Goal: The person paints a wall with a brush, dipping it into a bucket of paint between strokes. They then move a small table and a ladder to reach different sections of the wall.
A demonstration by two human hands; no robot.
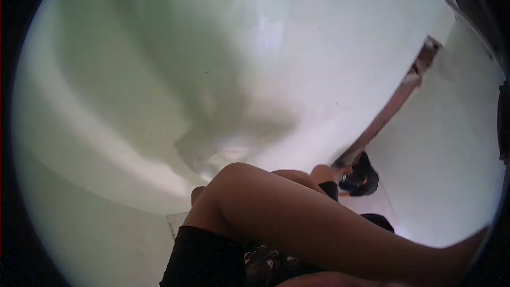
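Note:
A bent bare arm (297, 207) crosses the lower part of the view, close to the camera. Its short black sleeve (204, 255) is at the lower left, and the elbow points up near the middle. From there the forearm runs right, and the edge of the view cuts it off around the wrist, so the hand is hidden. Dark patterned cloth (271, 260) shows under the arm. A blurred strip of skin (334, 280) lies along the bottom edge. Neither of my hands shows its fingers, and no held thing is visible.
Pale green walls (297, 48) fill most of the view, with a broad shadow at left. A brown wooden strip (390, 109) slants along the wall corner. Beyond the arm, a dark-haired person (365, 175) appears low at right. Light tiled floor (178, 223) shows at lower left.

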